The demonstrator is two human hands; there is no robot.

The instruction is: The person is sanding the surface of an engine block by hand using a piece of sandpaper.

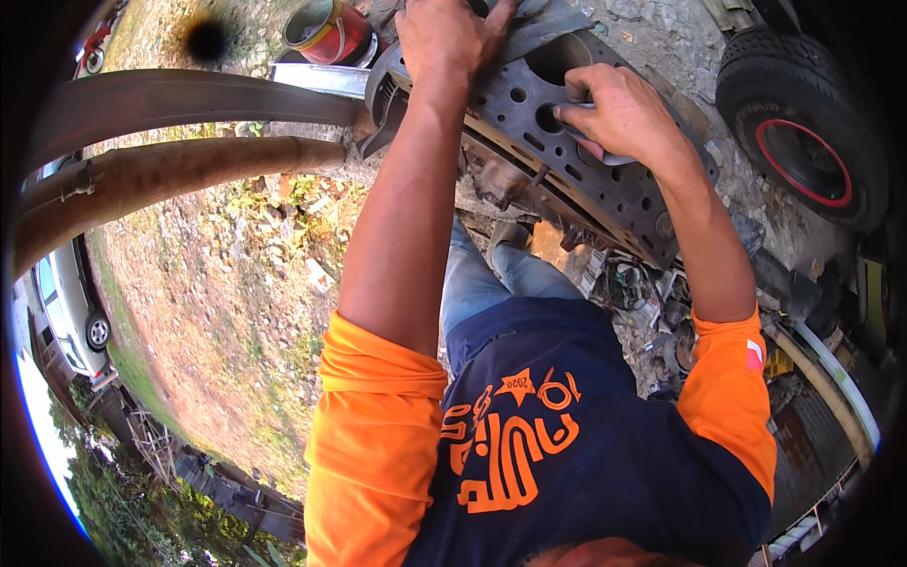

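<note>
Presently, a red bucket (pixel 346 38) stands near the left end of the engine block (pixel 614 196). The left hand (pixel 452 40) is at the block's upper left part, beside a grey strip (pixel 546 36); fingertips cropped, grip undeterminable. The right hand (pixel 624 111) pinches a small pinkish pad (pixel 595 149) over the block's holed face. A black tyre (pixel 770 83) sits right of the block.

Left fingers (pixel 502 13) partly beyond upper edge

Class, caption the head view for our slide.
Left hand and right hand at an engine block, the right pinching a thin piece.
</note>
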